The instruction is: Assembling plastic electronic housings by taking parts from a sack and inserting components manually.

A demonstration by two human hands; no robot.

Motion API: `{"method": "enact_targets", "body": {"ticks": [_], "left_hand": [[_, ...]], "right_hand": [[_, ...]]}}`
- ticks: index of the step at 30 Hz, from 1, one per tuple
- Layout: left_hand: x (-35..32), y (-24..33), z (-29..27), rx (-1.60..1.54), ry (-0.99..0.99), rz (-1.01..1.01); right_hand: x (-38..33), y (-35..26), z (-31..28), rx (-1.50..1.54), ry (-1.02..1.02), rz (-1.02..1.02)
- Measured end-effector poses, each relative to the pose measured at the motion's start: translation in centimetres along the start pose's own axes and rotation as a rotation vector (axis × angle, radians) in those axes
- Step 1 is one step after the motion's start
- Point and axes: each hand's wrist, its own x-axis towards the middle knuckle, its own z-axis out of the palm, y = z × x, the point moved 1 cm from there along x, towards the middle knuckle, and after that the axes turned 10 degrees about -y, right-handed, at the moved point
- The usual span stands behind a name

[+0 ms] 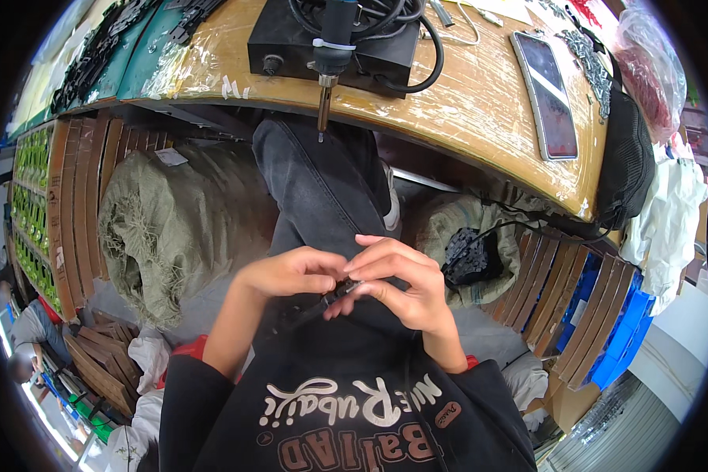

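Note:
My left hand (289, 273) and my right hand (405, 285) meet over my lap, below the table edge. Both pinch a small dark part (337, 295) with a thin black stem that slants down to the left. The fingertips of both hands cover most of it. A soldering iron (327, 59) lies on a black box (330, 41) on the wooden table (480, 102), its tip sticking out past the table edge above my knees.
A phone (548, 94) lies on the table at the right, beside a black pouch (626, 157). Under the table stand a large burlap sack (165, 228), a smaller sack of dark parts (470, 256), brown cardboard dividers and blue crates (617, 330). Another person crouches at far left (31, 334).

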Motion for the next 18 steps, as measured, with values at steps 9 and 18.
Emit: {"method": "enact_targets", "body": {"ticks": [9, 18], "left_hand": [[1.6, -4.5, 1.4, -0.796, -0.217, 0.417], [0.1, 1.3, 0.8, 0.357, 0.927, 0.502]], "right_hand": [[0.1, 1.3, 0.0, 0.192, -0.016, 0.019], [-0.2, 2.1, 0.2, 0.589, 0.084, 0.453]]}}
